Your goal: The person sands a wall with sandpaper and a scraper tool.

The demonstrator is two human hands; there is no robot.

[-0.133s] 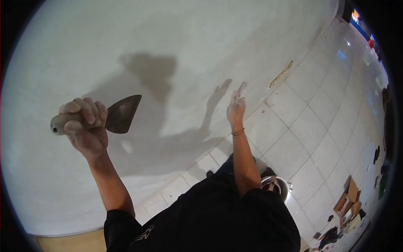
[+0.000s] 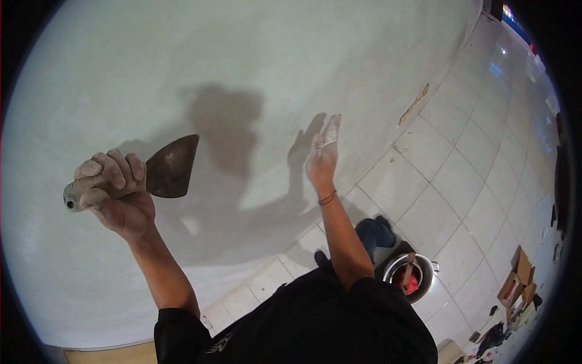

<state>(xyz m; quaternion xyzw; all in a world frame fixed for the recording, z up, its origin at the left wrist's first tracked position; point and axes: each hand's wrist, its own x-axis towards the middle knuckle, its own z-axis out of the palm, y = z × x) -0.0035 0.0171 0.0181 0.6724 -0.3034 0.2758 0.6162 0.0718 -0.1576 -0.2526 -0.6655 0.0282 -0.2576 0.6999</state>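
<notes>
My left hand (image 2: 121, 197) is wrapped around the handle of a putty knife (image 2: 174, 167). Its wide, dark metal blade points right, in front of a pale wall (image 2: 91, 73). White dust covers the fingers. To the right, my right hand (image 2: 323, 150) reaches up near the wall, its fingers stretched out and caked with white. I see it edge-on, close to its own shadow, and cannot tell whether it touches the surface. A bracelet circles the right wrist.
A metal pot (image 2: 427, 274) with a wooden-handled tool and something red inside stands on the tiled floor (image 2: 451, 194), beside my leg (image 2: 374, 235). Further right lie an open cardboard box (image 2: 517, 285) and dark scraps (image 2: 494, 340). A yellowish strip (image 2: 414, 104) marks the wall's lower edge.
My right hand has shifted left. The left hand with the putty knife sits slightly lower and further left. The view has shifted, bringing more of the pot and my leg into sight.
</notes>
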